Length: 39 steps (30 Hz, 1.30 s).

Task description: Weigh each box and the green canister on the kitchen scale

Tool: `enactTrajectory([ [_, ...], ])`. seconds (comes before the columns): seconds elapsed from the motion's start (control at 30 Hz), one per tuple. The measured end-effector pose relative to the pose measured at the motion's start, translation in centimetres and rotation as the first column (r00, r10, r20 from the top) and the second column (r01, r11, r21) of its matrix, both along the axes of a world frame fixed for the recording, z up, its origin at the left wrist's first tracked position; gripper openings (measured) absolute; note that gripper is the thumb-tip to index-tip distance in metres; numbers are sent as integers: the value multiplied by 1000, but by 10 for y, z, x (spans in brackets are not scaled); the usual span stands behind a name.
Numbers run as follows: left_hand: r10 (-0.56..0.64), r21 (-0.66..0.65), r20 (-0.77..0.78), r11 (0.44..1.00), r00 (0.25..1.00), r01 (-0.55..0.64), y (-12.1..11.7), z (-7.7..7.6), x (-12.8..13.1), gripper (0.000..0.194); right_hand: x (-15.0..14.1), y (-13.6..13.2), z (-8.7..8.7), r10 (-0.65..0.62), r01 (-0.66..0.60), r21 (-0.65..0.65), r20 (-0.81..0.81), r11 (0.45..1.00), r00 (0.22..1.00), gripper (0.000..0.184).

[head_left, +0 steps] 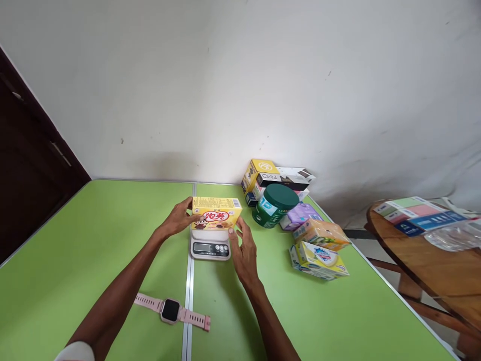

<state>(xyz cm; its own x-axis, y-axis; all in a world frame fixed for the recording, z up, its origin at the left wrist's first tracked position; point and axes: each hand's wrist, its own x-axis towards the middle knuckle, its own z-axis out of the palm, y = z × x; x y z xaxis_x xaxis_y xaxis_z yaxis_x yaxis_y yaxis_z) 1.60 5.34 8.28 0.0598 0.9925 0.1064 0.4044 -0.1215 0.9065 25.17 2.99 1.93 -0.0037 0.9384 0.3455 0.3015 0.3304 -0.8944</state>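
Note:
A yellow snack box (217, 212) with red lettering rests on a small white kitchen scale (210, 244) at the middle of the green table (93, 235). My left hand (181, 217) grips the box's left end, fingers curled round it. My right hand (243, 248) is at the box's right end, fingers slightly spread, with the thumb touching the lower corner. The scale's dark display and buttons show below the box.
A pink smartwatch (171, 310) lies flat near my left forearm. To the right sit a green-lidded jar (274, 204), stacked boxes (276, 178) and several soap and tissue packs (317, 250). A round wooden table (424, 260) with flat boxes stands further right.

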Motion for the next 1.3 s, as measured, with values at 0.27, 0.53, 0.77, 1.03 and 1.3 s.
enactTrajectory([
  [0.27, 67, -50, 105, 997, 992, -62, -13, -19, -14, 95, 19, 2, -11, -76, 71, -108, -43, 992, 996, 63],
  [0.53, 333, -292, 676, 940, 657, -176, -31, -84, -36, 69, 29, 23, -53, -223, 175, -254, -175, 951, 959, 73],
  [0.77, 339, -242, 660, 941, 671, -237, -31, -91, -30, 68, 28, 24, -57, -250, 201, -248, -185, 948, 951, 75],
  [1.03, 349, -229, 640, 937, 684, -264, -32, -95, -27, 73, 28, 23, -58, -244, 196, -241, -188, 950, 951, 76],
  [1.3, 359, -46, 233, 932, 904, -359, -40, -59, 1, 86, 21, 11, -25, -144, 131, -126, -97, 983, 985, 73],
])
